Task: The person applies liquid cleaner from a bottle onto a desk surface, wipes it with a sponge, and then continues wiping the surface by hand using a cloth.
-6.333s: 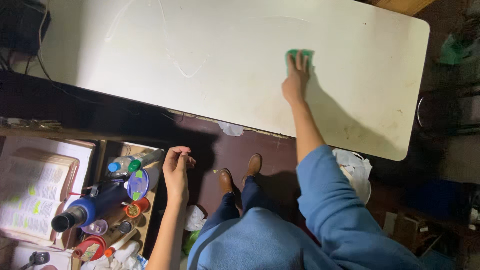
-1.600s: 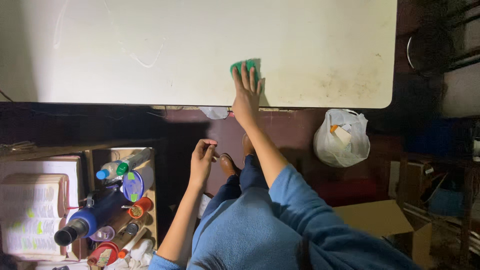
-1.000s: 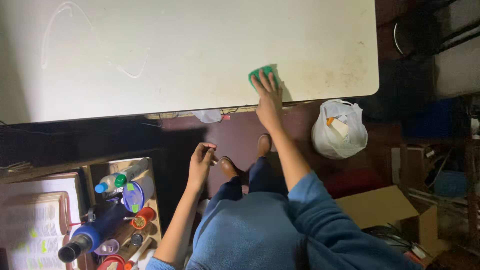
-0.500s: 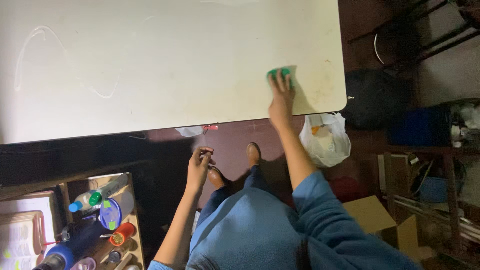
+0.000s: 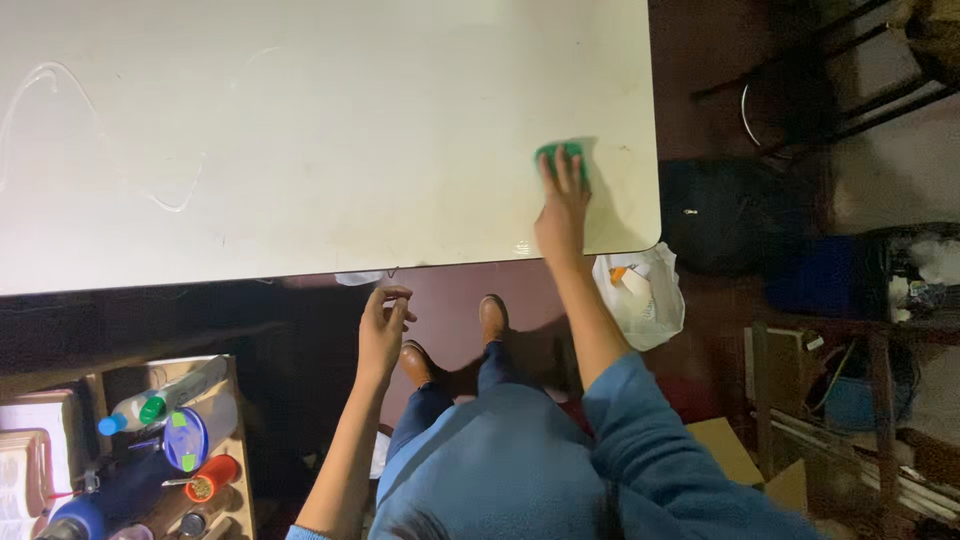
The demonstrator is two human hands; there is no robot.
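Bottles (image 5: 150, 408) and capped containers are being kept in a wooden box (image 5: 238, 440) at the lower left, beside an open book (image 5: 25, 470). Nothing is being held by the left hand (image 5: 382, 325), which is hanging below the table edge with fingers loosely curled. A green sponge (image 5: 560, 158) is being pressed flat onto the white table (image 5: 300, 130) near its right end by the right hand (image 5: 562, 215), fingers spread over it. A white plastic bag (image 5: 645, 295) is lying on the floor just right of that arm.
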